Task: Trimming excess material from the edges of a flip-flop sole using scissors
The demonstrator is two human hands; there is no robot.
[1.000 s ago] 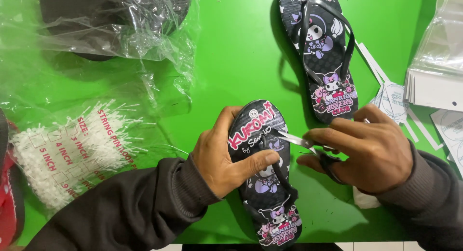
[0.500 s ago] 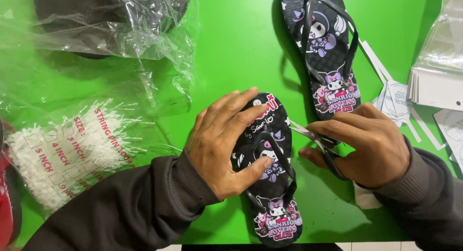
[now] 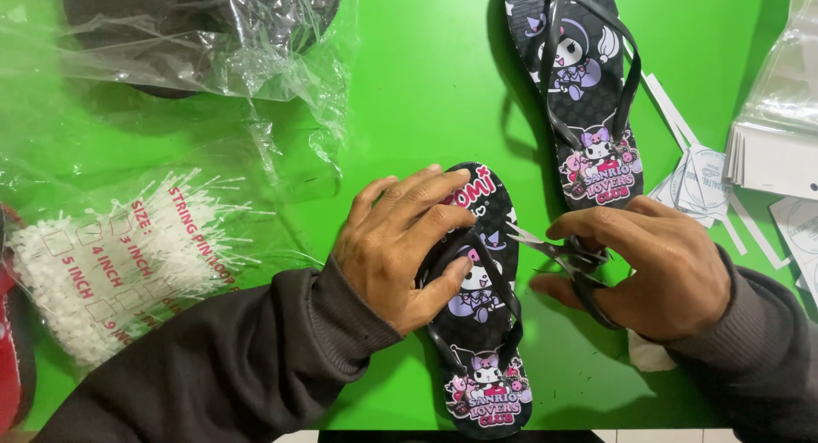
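From the head camera, a black flip-flop printed with cartoon figures lies sole-down near the front edge of the green table, toe pointing away. The left hand presses flat on its far half, fingers spread across the toe end and thumb lying by the strap, so it pins the sandal rather than closing around it. The right hand is closed on a pair of small scissors, fingers through the dark handles, blades pointing left toward the sandal's right edge near the strap; whether the tips touch it I cannot tell, as they are thin and partly blurred.

The sandal looks light, flexible foam with a soft rubbery strap: it should bend readily and slide on the smooth table unless held down, so a flat palm on the footbed or a pinch at the strap seems the surest hold.

The matching second flip-flop lies farther back on the right, well apart. Just right of it sit round paper tags and a stack of white cards. On the left lies a bag of white plastic tag pins, with crumpled clear plastic wrapping beyond it over something dark.
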